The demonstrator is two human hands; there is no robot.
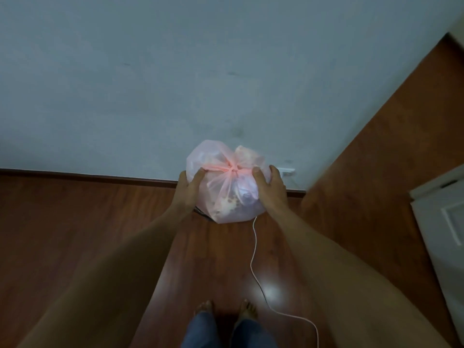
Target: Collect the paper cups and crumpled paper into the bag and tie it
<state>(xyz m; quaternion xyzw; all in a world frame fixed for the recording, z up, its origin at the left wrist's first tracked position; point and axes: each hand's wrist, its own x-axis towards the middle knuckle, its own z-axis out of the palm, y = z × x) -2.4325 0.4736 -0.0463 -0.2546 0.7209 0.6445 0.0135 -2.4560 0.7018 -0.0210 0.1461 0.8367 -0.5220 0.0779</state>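
One head-worn wide-angle camera is looking steeply down, close over both outstretched arms, facing the wall (175, 71)

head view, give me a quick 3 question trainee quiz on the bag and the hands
1. True or false: the top of the pink bag is already knotted.
2. Which hands hold the bag? A) left only B) right only C) both
3. Fill in: a thin white ___ trails across the wooden floor below the bag.

Key: 1 true. 2 C: the left hand and right hand grip opposite sides. 3 cable.
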